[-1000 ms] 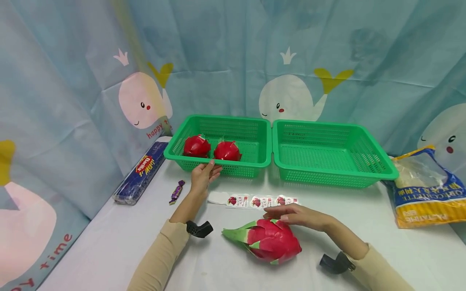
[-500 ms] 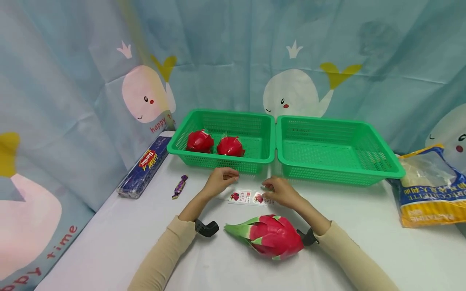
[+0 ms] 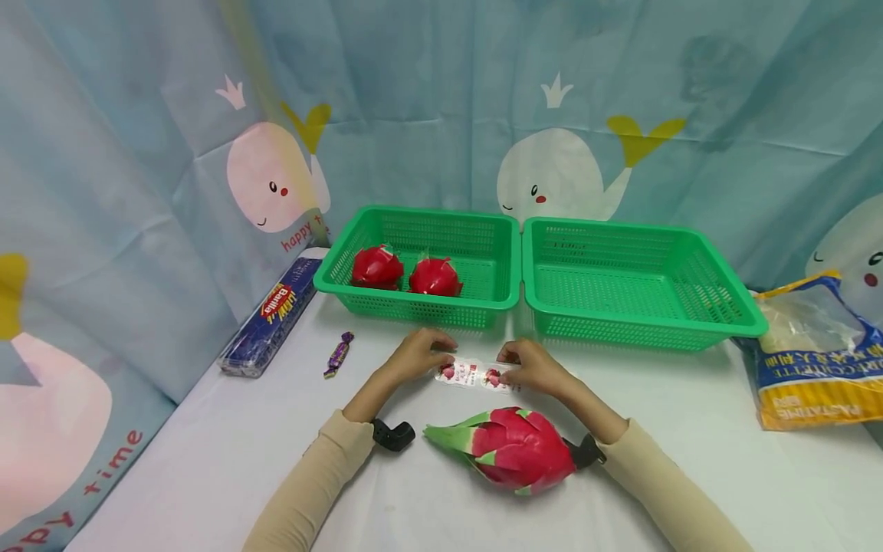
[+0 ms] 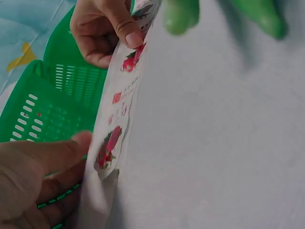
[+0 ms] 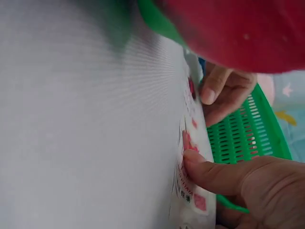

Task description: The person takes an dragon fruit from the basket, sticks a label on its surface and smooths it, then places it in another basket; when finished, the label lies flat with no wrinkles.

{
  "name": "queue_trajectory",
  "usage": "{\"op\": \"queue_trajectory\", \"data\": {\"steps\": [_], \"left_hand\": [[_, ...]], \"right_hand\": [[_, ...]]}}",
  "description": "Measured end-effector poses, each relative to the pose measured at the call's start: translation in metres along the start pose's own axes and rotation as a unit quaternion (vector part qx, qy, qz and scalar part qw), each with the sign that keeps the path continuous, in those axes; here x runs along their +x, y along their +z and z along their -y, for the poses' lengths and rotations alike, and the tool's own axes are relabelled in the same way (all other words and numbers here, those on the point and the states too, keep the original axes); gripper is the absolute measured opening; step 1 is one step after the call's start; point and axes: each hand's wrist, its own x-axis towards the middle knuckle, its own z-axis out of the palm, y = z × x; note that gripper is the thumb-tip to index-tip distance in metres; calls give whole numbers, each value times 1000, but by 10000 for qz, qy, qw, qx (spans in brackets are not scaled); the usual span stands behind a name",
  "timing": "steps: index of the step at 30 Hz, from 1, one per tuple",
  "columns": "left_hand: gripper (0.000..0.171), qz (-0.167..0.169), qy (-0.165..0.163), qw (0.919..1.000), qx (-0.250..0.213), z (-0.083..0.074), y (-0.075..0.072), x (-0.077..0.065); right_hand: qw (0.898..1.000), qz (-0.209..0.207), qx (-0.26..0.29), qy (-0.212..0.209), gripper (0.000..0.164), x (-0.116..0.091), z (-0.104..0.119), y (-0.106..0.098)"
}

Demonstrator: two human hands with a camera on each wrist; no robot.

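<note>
Both hands meet at a white paper strip of stickers printed with red dragon fruit (image 3: 476, 374), which spans the gap between them on the white tablecloth (image 3: 207, 475). The right hand (image 3: 536, 369) pinches its right part, thumb flat on the printed face and fingers bent behind. The left hand (image 3: 417, 355) is partly open at the other end, thumb by the edge; whether it grips the paper I cannot tell. Nearer the person lies a large pink-red dragon fruit with green scales (image 3: 517, 452), its green end pointing left. Beyond the hands sits a green perforated plastic basket (image 3: 483, 313) holding two red fruits (image 3: 435, 277).
</note>
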Motion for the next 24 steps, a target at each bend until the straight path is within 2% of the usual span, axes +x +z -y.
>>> {"op": "queue_trajectory", "data": {"steps": [5, 11, 14, 18, 21, 24], "left_hand": [[15, 91, 15, 9996, -268, 2, -6, 0], [15, 346, 161, 9956, -854, -5, -11, 3], [16, 472, 141, 9912, -1227, -15, -14, 4], [16, 585, 129, 9875, -1458, -29, -14, 8], [17, 695, 23, 9842, -1629, -38, -12, 12], [19, 741, -151, 9773, -1981, -44, -11, 13]], "right_hand": [[9994, 57, 338, -17, 13, -8, -1, -7], [9997, 114, 177, -115, 15, -18, 3, -21], [9994, 45, 118, -320, 25, -19, 11, -25], [9960, -344, 301, -763, 39, -16, 26, -21], [9896, -643, 548, -1168, 35, -15, 34, -16], [9813, -874, 795, -1519, 27, -16, 39, -13]]}}
